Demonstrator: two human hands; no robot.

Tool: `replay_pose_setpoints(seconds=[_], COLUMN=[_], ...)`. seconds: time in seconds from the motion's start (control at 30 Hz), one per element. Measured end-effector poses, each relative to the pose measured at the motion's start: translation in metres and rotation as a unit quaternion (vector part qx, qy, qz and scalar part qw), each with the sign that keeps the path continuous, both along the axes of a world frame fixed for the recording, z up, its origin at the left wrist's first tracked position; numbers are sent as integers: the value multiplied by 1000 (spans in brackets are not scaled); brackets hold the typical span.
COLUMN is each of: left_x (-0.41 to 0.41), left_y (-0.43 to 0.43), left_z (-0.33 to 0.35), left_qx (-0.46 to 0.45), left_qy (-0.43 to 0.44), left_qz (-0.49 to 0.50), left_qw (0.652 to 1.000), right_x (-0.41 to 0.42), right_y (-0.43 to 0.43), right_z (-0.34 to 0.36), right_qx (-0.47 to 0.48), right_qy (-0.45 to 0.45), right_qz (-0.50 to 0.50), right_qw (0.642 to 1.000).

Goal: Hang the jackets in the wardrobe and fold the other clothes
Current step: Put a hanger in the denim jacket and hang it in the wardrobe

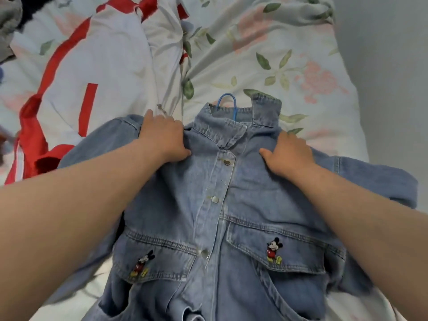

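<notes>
A light blue denim jacket (pixel 231 216) with snap buttons and small cartoon mouse patches lies front up on the bed, buttoned. The blue hook of a hanger (pixel 228 100) sticks out of its collar. My left hand (pixel 162 137) grips the jacket's left shoulder, fingers curled over the top edge and thumb on the front. At the other shoulder, my right hand (pixel 288 151) holds the denim the same way. A white and red jacket (pixel 92 72) lies crumpled on the bed at the upper left.
A floral bedsheet (pixel 289 54) covers the bed. Dark and grey clothes (pixel 11 22) are piled at the top left corner. A grey wall (pixel 393 66) runs along the bed's right side.
</notes>
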State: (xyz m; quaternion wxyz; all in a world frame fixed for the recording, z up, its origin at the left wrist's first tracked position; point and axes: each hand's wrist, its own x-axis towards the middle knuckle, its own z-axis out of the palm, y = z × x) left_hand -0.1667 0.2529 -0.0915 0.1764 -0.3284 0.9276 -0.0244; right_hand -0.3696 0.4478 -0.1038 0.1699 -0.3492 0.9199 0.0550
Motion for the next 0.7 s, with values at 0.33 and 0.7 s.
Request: replay_pose_setpoints(seconds=[0.33, 0.7], left_x=[-4, 38], left_y=[-13, 8], left_z=[12, 140], left_qx=[176, 220], left_qy=[86, 402], left_qz=[56, 136], left_qw=[979, 878], right_x=[-2, 17], right_y=[10, 13], right_z=[35, 173], right_qx=[-217, -343], right_qy=[-132, -128], right_qz=[-63, -72], right_qw=[965, 928])
